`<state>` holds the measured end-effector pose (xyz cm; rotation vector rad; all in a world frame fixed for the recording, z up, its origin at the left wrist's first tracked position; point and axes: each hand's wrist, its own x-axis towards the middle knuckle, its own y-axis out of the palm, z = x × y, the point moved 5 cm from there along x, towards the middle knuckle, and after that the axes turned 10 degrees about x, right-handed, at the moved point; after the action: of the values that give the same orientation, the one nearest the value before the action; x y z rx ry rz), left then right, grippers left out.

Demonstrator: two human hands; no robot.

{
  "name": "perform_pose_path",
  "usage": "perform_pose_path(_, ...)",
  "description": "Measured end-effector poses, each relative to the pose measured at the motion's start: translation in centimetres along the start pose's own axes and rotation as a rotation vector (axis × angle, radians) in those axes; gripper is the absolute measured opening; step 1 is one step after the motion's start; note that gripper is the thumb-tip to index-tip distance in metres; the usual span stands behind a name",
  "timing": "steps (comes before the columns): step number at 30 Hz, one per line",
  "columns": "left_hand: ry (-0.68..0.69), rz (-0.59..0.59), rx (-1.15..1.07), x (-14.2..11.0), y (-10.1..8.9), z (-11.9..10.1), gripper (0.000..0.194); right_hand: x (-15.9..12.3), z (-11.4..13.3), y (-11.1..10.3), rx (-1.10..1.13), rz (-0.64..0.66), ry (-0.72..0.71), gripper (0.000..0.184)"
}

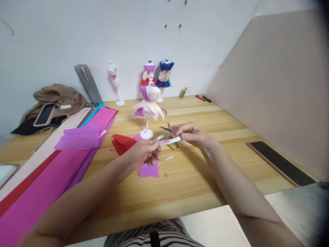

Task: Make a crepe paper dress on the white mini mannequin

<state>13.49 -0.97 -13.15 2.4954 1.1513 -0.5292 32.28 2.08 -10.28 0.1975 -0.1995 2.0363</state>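
Observation:
My right hand (pixel 190 134) is closed on a thin white ring that looks like a roll of tape (pixel 172 140), with a pink patch on its side. My left hand (pixel 146 152) pinches the near left end of that roll. Just behind and below lie scissors (pixel 174 147) with yellow handles, partly covered by the roll and my right hand. A small dress form (pixel 151 111) in purple and pale pink paper stands upright beyond my hands. Red paper (pixel 122 144) and a purple paper piece (pixel 149 170) lie around my left hand.
Long sheets of coloured crepe paper (pixel 69 164) cover the left side. More dress forms (pixel 165 76) stand by the wall, near a grey bottle (pixel 89 84). A brown cloth (pixel 58 96) and a phone (pixel 44 114) are far left. A dark flat panel (pixel 280 163) lies right.

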Motion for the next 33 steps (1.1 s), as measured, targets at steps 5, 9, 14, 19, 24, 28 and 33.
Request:
perform_pose_path(5,0.276,-0.396,0.507,-0.5,-1.8,-1.4,0.025,0.3,-1.2,0.2,0.058,-0.016,0.046,0.048)
perform_pose_path(9,0.586,-0.577,0.788,-1.7,-1.7,-3.0,0.029,0.4,-2.3,0.4,0.128,-0.049,0.062,0.047)
perform_pose_path(14,0.52,-0.349,0.531,-1.5,-1.4,-2.3,0.026,0.9,-3.3,0.7,0.271,-0.131,-0.041,0.043)
perform_pose_path(19,0.578,-0.537,0.721,-1.9,-2.0,-2.7,0.027,0.3,-1.3,0.8,-0.143,-0.378,-0.188,0.017)
perform_pose_path(24,0.587,-0.61,0.96,-2.1,-1.6,-3.3,0.03,-0.9,2.0,4.5,-0.497,-0.329,-0.508,0.016)
perform_pose_path(28,0.572,-0.582,1.031,-2.2,-1.0,-3.5,0.029,-0.8,2.8,6.7,-0.648,-0.197,-0.601,0.015)
perform_pose_path(33,0.607,-0.566,1.03,-2.3,-0.7,-3.4,0.029,-0.7,2.8,6.6,-0.618,-0.178,-0.594,0.017)
